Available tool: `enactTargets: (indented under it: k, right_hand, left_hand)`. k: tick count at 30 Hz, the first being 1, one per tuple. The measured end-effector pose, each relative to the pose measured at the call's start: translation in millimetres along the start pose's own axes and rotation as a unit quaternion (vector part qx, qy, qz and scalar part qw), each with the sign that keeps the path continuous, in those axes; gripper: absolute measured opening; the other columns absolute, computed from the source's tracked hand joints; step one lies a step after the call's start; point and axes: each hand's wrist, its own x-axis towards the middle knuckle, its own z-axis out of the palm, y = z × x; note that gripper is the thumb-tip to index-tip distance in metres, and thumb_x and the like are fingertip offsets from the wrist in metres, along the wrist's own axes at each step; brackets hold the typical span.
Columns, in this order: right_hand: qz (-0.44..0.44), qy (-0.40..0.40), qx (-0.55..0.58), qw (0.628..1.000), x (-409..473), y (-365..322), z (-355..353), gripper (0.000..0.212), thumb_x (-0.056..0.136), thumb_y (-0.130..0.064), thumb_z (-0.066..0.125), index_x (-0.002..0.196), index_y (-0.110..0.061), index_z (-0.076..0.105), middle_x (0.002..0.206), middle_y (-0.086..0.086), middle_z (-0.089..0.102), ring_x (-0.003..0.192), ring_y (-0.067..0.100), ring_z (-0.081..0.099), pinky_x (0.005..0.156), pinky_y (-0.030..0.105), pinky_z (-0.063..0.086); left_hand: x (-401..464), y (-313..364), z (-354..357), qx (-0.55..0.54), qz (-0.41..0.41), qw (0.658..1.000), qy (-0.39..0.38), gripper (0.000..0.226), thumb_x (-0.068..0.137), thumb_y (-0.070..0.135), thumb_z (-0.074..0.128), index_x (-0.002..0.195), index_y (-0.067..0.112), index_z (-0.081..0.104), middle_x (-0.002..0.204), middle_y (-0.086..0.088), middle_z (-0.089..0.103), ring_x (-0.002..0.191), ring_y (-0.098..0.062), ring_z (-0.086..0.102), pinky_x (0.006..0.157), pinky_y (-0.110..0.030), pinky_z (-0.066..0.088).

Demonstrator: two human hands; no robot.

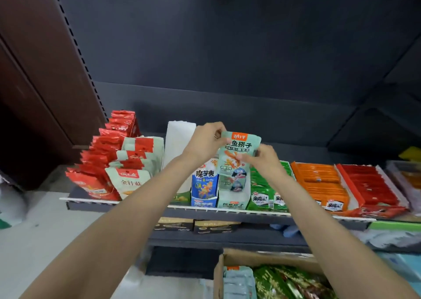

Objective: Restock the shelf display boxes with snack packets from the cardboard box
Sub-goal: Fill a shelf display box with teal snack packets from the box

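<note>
Both hands hold one pale green snack packet (pixel 242 147) upright above the shelf. My left hand (pixel 206 142) pinches its top left corner, and my right hand (pixel 259 159) pinches its right edge lower down. Directly below stands a pale green display box (pixel 232 199) with matching packets inside. A blue display box (pixel 204 185) stands to its left. The cardboard box (pixel 230 258) sits low at the bottom, holding pale green packets (pixel 239 281) and shiny green ones (pixel 289 282).
Red packets (pixel 102 161) and pale green and red packets (pixel 134 159) fill the shelf's left part. A white box (pixel 178 143) stands behind my left arm. Green (pixel 264 193), orange (pixel 319 184) and red (pixel 369 189) display boxes lie to the right. The shelf's front rail (pixel 227 209) runs across.
</note>
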Motion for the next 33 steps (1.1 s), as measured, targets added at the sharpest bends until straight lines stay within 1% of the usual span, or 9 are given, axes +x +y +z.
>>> enactTargets:
  k: [4,8,12,15,18,22,25,29,33]
  right_hand:
    - [0.010,0.036,-0.018,0.999,15.5,13.7,3.6,0.013,0.081,-0.005,0.071,0.089,-0.013,0.066,0.087,-0.001,0.069,0.072,0.002,0.064,0.063,0.016,0.054]
    - [0.020,0.020,-0.020,0.999,23.7,17.3,-1.1,0.016,0.080,0.001,0.069,0.091,-0.011,0.065,0.084,-0.003,0.068,0.063,-0.005,0.064,0.057,0.010,0.051]
    - [0.019,0.010,-0.039,0.999,31.2,22.9,-11.1,0.017,0.080,0.001,0.069,0.094,-0.009,0.067,0.093,0.003,0.070,0.075,0.001,0.067,0.070,0.019,0.056]
    - [0.030,0.001,-0.086,0.996,35.0,30.6,-8.3,0.016,0.079,-0.003,0.072,0.090,-0.014,0.068,0.093,0.003,0.071,0.085,0.012,0.068,0.080,0.032,0.056]
    - [0.042,-0.006,-0.127,0.991,34.6,36.8,2.0,0.019,0.076,-0.004,0.075,0.090,-0.015,0.066,0.094,0.004,0.071,0.085,0.014,0.067,0.081,0.036,0.056]
    - [0.022,0.054,-0.087,0.995,34.4,38.6,14.4,0.031,0.076,0.002,0.073,0.100,-0.011,0.058,0.082,-0.011,0.064,0.068,-0.008,0.060,0.060,0.010,0.049]
    - [-0.002,0.084,-0.151,0.985,36.5,39.9,16.6,0.024,0.079,-0.004,0.072,0.097,-0.010,0.059,0.079,-0.012,0.060,0.066,-0.006,0.057,0.055,0.005,0.041]
    - [0.008,0.075,-0.305,0.949,38.4,50.3,14.5,0.031,0.075,-0.014,0.077,0.102,-0.008,0.065,0.097,0.007,0.059,0.088,0.021,0.059,0.074,0.029,0.048]
    - [0.000,0.079,-0.268,0.960,29.0,50.2,11.2,0.037,0.077,-0.007,0.075,0.108,-0.013,0.057,0.105,0.007,0.057,0.094,0.018,0.058,0.081,0.026,0.046]
  left_hand:
    - [15.0,-11.4,14.0,0.003,-0.009,1.000,-0.021,0.017,0.090,0.022,0.064,0.078,0.015,0.054,0.081,0.001,0.062,0.074,-0.013,0.059,0.057,-0.019,0.046]
    - [23.4,-17.8,22.4,-0.021,-0.012,1.000,-0.009,0.021,0.088,0.023,0.066,0.074,0.015,0.053,0.079,-0.003,0.065,0.075,-0.019,0.062,0.068,-0.031,0.051]
    - [27.2,-16.2,25.0,-0.024,0.010,0.999,-0.018,0.018,0.087,0.023,0.067,0.077,0.014,0.054,0.080,-0.003,0.066,0.077,-0.017,0.063,0.069,-0.032,0.054]
    - [26.8,-22.0,25.0,0.057,0.012,0.998,-0.032,0.015,0.089,0.026,0.064,0.082,0.017,0.055,0.081,0.001,0.065,0.076,-0.017,0.063,0.068,-0.035,0.054]
    - [25.2,-28.0,25.3,0.179,0.027,0.981,-0.067,0.011,0.091,0.020,0.059,0.099,0.013,0.057,0.097,-0.007,0.067,0.089,-0.025,0.063,0.078,-0.036,0.050]
    - [27.2,-32.0,30.9,0.282,0.058,0.956,-0.055,0.023,0.093,0.015,0.052,0.116,0.014,0.052,0.107,-0.007,0.067,0.097,-0.026,0.060,0.082,-0.034,0.043]
    - [26.5,-33.0,41.6,0.388,0.074,0.918,-0.046,0.031,0.090,0.007,0.053,0.120,0.013,0.051,0.112,-0.008,0.063,0.106,-0.027,0.055,0.088,-0.037,0.040]
    - [25.0,-28.8,56.7,0.446,0.071,0.890,-0.072,0.041,0.086,0.006,0.059,0.126,0.011,0.052,0.126,-0.012,0.050,0.121,-0.028,0.043,0.097,-0.038,0.036]
    - [13.2,-22.8,62.0,0.409,0.074,0.909,-0.027,0.043,0.086,0.005,0.056,0.128,0.011,0.047,0.126,-0.010,0.048,0.119,-0.025,0.042,0.095,-0.036,0.036]
